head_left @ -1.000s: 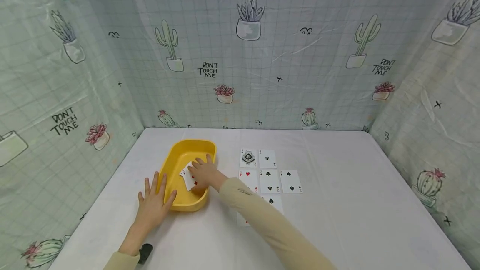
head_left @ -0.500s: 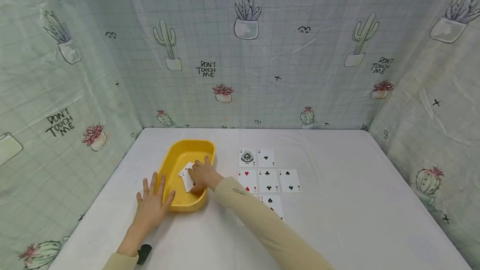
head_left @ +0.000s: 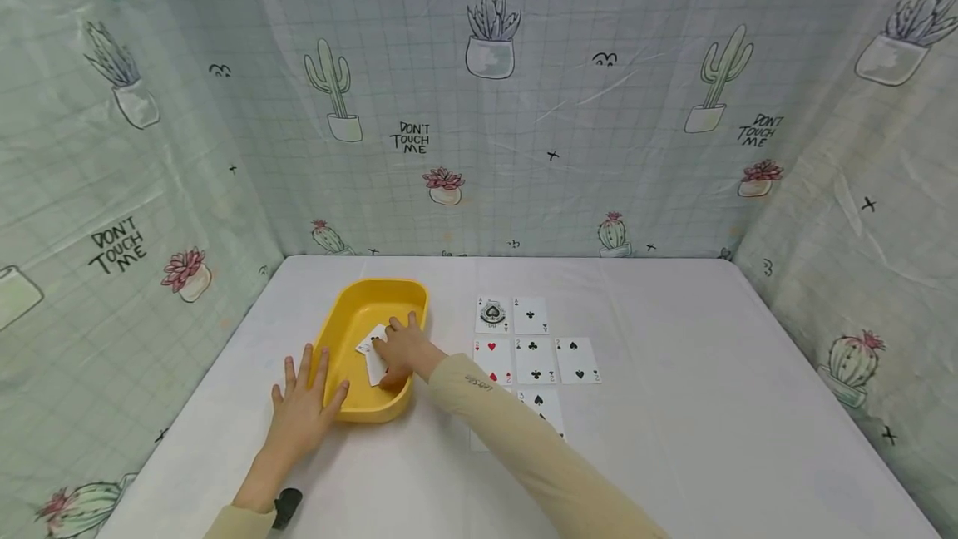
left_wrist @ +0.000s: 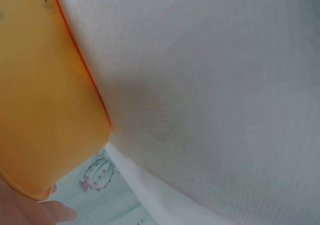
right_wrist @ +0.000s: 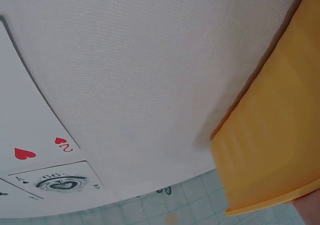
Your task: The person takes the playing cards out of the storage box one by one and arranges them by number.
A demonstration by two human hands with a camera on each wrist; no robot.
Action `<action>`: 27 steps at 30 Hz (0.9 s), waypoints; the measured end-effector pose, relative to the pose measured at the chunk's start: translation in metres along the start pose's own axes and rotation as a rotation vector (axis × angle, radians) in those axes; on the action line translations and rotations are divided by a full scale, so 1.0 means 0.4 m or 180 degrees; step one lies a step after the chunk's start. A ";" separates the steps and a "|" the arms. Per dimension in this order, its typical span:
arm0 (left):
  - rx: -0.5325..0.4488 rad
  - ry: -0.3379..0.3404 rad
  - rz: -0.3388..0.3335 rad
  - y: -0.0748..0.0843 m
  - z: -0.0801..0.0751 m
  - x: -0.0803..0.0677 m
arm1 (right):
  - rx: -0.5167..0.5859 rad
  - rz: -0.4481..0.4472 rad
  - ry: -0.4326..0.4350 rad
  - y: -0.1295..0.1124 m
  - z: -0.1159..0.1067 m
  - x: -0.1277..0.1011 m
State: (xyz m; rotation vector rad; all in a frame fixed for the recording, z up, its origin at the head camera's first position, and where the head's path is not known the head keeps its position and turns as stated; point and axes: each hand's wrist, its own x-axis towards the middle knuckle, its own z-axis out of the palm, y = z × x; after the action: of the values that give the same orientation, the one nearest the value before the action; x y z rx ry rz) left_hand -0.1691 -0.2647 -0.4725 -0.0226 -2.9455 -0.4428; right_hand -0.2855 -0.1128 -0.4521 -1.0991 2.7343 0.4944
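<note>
A yellow tray (head_left: 376,296) stands at the left of the white table, with a few white playing cards (head_left: 373,368) lying in it. My right hand (head_left: 407,349) reaches over the tray's right side; its thumb and bent fingers hold a playing card at the small pile and cover part of its face. My left hand (head_left: 298,416), fingers spread, rests against the tray's left rim. In the left wrist view the tray wall (left_wrist: 55,95) fills the left side, with fingertips at its lower edge. The right wrist view shows the tray's outer wall (right_wrist: 272,130).
Right of the tray, face-up cards lie in rows: ace of spades (head_left: 492,315), ace of clubs (head_left: 530,316), then two of hearts (head_left: 490,358), two of clubs (head_left: 535,361), two of spades (head_left: 578,361). The right sleeve overlaps the lower row, near the three of spades (head_left: 545,404).
The right hand's fingers have drawn in slightly over the cards in the tray, hiding more of the top one. The left hand stays at the rim; the view has shifted a little.
</note>
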 end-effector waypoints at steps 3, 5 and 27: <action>-0.0015 0.0014 0.0009 0.000 0.000 -0.001 | 0.0032 -0.0006 0.0010 0.002 -0.005 -0.004; -0.0031 0.0018 0.0013 0.001 0.000 0.000 | 0.0043 0.0003 0.0026 0.003 -0.008 -0.006; -0.0008 0.0002 -0.0036 0.008 -0.010 -0.007 | -0.0041 0.0141 0.0163 -0.007 0.003 0.002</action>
State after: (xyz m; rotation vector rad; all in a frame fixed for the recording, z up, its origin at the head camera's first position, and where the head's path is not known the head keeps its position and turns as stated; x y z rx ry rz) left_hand -0.1656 -0.2627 -0.4683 -0.0062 -2.9458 -0.4481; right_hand -0.2840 -0.1149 -0.4541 -1.0708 2.8091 0.4976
